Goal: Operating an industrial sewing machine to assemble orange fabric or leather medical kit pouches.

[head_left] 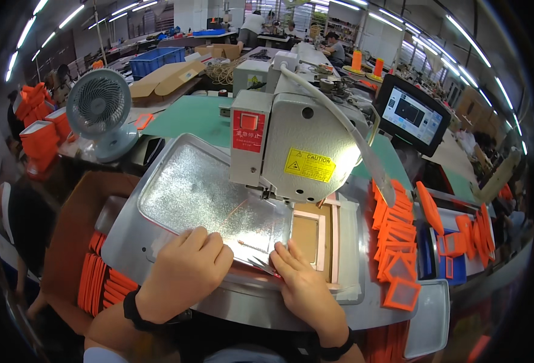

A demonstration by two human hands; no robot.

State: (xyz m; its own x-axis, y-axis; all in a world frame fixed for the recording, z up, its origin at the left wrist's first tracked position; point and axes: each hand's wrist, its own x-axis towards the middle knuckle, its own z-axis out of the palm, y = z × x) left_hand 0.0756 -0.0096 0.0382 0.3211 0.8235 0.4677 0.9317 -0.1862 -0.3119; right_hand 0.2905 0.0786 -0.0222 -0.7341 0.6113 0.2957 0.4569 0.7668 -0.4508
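Note:
My left hand (188, 269) is closed over the near edge of a shallow silver metal tray (182, 181), its fingertips turned down and hidden. What it pinches, if anything, does not show. At the tray's near right corner, my right hand (303, 287) has a pair of thread snips (263, 265) tucked under its fingers, blades pointing left. A thin orange thread (237, 209) lies across the tray. Above the tray's right side stands the grey head of a sewing machine (315, 130). A brown template with pale strips (315, 236) lies beside the tray, right of my right hand.
Orange mesh-centred pieces (394, 242) overlap along the table's right edge. More orange pieces (94, 281) fill a cardboard box (67, 242) at left. A fan (99, 106) stands back left, a screen (412, 115) back right. A blue bin (451, 269) sits at right. People work far behind.

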